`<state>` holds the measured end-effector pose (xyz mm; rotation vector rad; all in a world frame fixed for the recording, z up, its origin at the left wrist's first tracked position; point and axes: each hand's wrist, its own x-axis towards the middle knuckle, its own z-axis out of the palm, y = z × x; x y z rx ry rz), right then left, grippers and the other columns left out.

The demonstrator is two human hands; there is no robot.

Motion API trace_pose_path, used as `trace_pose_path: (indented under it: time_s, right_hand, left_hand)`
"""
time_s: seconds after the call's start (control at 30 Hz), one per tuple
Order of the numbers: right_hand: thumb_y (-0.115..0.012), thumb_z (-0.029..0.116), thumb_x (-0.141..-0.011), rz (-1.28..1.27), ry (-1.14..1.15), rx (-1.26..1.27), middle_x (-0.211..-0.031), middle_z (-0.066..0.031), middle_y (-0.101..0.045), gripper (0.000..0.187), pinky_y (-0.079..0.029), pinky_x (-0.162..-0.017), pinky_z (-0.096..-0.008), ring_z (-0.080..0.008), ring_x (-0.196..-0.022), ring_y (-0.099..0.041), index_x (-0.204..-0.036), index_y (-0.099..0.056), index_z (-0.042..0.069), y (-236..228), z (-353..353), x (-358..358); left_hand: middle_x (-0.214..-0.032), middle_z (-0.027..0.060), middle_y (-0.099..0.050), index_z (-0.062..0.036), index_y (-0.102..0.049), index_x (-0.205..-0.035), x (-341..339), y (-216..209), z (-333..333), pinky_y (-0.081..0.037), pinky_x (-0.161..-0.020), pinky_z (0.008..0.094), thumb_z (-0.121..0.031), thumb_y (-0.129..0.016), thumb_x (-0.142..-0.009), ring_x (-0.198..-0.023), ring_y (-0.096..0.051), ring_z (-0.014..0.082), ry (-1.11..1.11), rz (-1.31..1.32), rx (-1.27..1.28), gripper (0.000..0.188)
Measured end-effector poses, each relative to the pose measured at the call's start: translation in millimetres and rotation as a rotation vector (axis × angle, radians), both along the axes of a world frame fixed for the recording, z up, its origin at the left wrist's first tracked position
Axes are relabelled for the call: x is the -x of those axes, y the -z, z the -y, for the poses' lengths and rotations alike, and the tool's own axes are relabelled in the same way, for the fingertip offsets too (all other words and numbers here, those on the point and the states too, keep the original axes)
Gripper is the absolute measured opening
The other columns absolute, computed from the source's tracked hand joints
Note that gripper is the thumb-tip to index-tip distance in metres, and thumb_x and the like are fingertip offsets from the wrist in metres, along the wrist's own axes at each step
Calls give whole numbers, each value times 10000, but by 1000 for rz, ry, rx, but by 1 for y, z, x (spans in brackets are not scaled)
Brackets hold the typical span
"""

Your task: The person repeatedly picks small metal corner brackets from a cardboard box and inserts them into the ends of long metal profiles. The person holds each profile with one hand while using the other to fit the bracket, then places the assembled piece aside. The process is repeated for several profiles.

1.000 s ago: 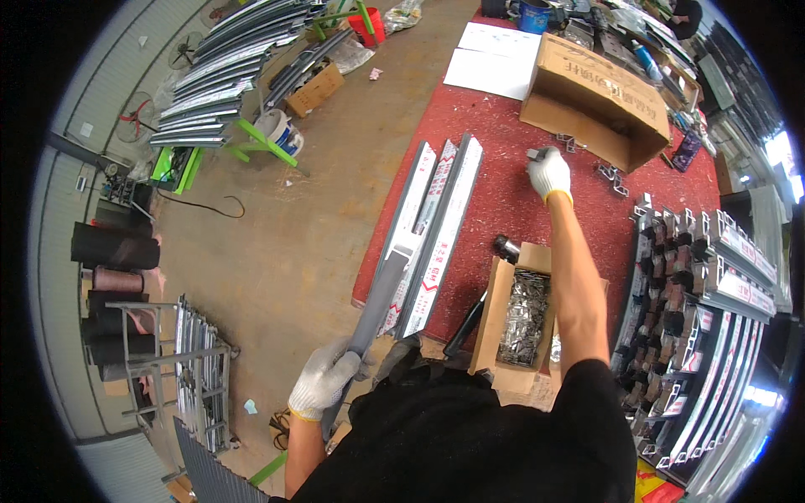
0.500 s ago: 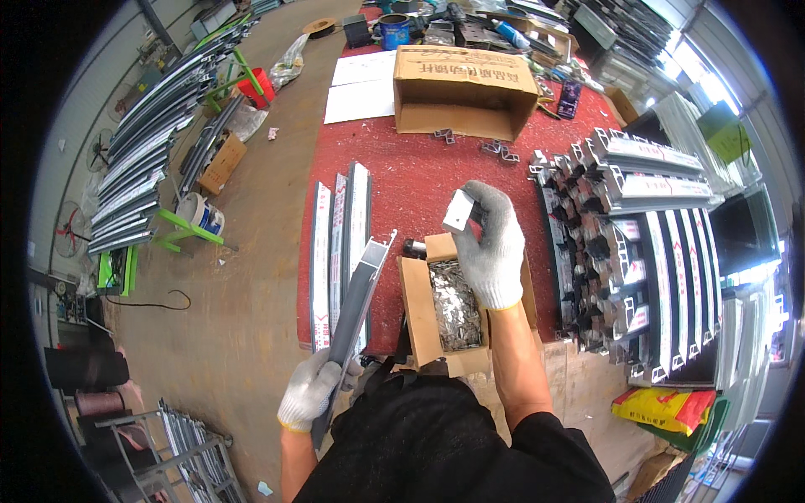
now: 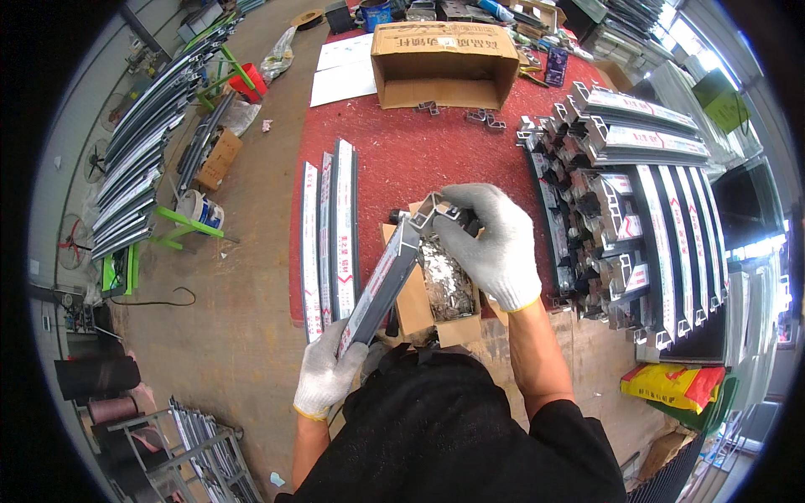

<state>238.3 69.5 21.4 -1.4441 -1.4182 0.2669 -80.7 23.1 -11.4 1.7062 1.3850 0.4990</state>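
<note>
A dark grey metal profile bar [image 3: 381,289] with a printed film strip slants up from my left hand [image 3: 327,373]. That gloved hand is closed round its lower end. My right hand [image 3: 499,247], also gloved, pinches a small silvery corner bracket [image 3: 429,208] at the bar's upper end. The two pieces meet there; how far the bracket sits inside the bar I cannot tell. Under my right hand stands an open cardboard box [image 3: 411,306] filled with small shiny metal pieces [image 3: 446,281]. Several similar profile bars [image 3: 344,235] lie side by side on the red table, left of the held bar.
A large stack of profile bars [image 3: 662,243] rises on the table's right side. An empty carton [image 3: 444,67] lies on its side at the back, with a few metal brackets [image 3: 485,118] before it. Leftward, more bars rest on a green rack [image 3: 189,220].
My right hand has brought the corner bracket down to the bar's upper end. The bar has been raised and turned, its printed film now showing. The whole view has shifted slightly.
</note>
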Motion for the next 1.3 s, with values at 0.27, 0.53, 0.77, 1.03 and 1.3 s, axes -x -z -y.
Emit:
trace_pose_path:
  time_s: [0.27, 0.53, 0.77, 1.03, 1.3]
  right_hand:
    - [-897, 150, -853, 227, -19, 111, -1050, -148, -786, 302, -632, -803, -409, -326, -880, -791, -1138, -826, 79, 2, 1, -13]
    - [-878, 169, -867, 162, -124, 202, -1015, -160, -777, 274, -632, -841, -423, -348, -925, -791, -1112, -828, 57, 8, 3, -9]
    - [-743, 215, -1039, -57, -279, 315, -1055, -233, -827, 308, -629, -863, -416, -361, -988, -826, -1184, -805, -50, -3, 2, -11]
    - [-705, 92, -1036, 40, 33, -18, -972, -228, -804, 161, -623, -836, -434, -379, -912, -807, -1069, -816, -20, 8, -3, 17]
    - [-694, 88, -1058, -183, -43, 139, -954, -168, -798, 168, -606, -804, -364, -237, -866, -767, -1110, -812, -21, 5, 6, 24]
  left_hand:
    - [-1078, 329, -748, 63, -705, -1331, -15, -13, 8, -582, -914, 493, -255, -746, -994, -1040, -758, 481, 24, -109, 89, 465]
    - [-1051, 341, -727, 51, -707, -1274, -9, -7, 4, -571, -885, 527, -258, -731, -1010, -1029, -736, 528, 124, -155, 73, 408]
    - [-1026, 353, -710, 48, -706, -1264, -6, 3, -2, -561, -862, 541, -262, -688, -1048, -1017, -710, 563, 115, -150, 112, 378]
    - [-743, 219, -669, 37, -689, -1137, -3, 15, -11, -544, -676, 474, -366, -650, -1099, -697, -736, 380, 296, -99, -221, 407]
    - [-995, 291, -743, 39, -692, -1221, -10, -12, -15, -585, -800, 512, -273, -706, -1045, -916, -766, 470, 156, -197, 65, 359]
